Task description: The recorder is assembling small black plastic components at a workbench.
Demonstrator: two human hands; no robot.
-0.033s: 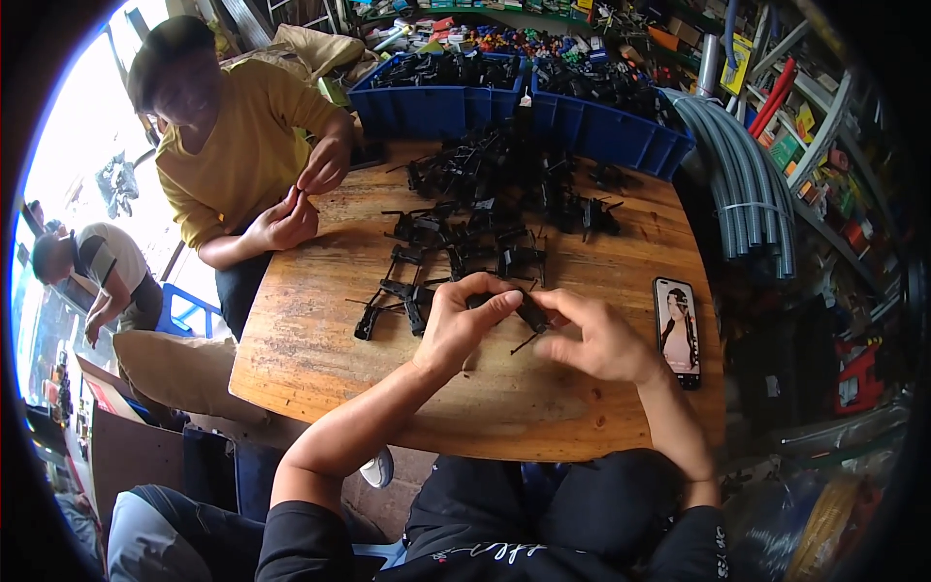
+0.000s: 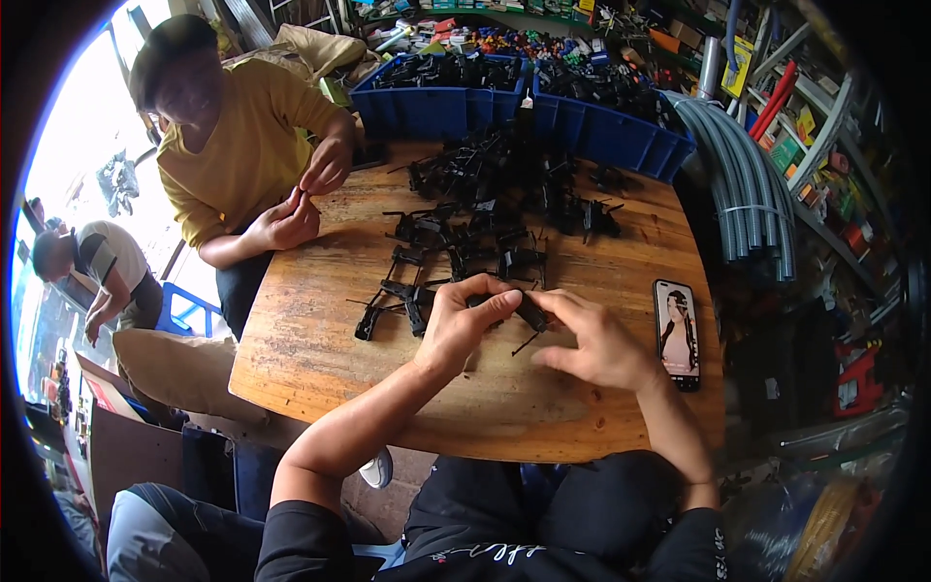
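Observation:
Over the near middle of the table, my left hand (image 2: 454,328) is closed on a black plastic piece (image 2: 529,312) with a thin rod sticking out toward me. The thumb lies along its top. My right hand (image 2: 606,344) is just to the right, its fingers spread and the thumb held away from the piece. The right fingertips reach the piece's far end; whether they touch it is hard to see. Beyond my hands lie several similar black pieces with thin arms (image 2: 407,296), and a dark heap of them (image 2: 495,179) farther back.
Blue crates (image 2: 436,112) full of black parts stand along the table's far edge. A phone (image 2: 677,335) lies at the right of the wooden table (image 2: 330,378). Grey hoses (image 2: 742,194) hang at the right. At the left a person in yellow (image 2: 242,136) holds something small.
My right hand has shifted very slightly, with its thumb a little lower. The left hand and the black piece stay nearly where they were.

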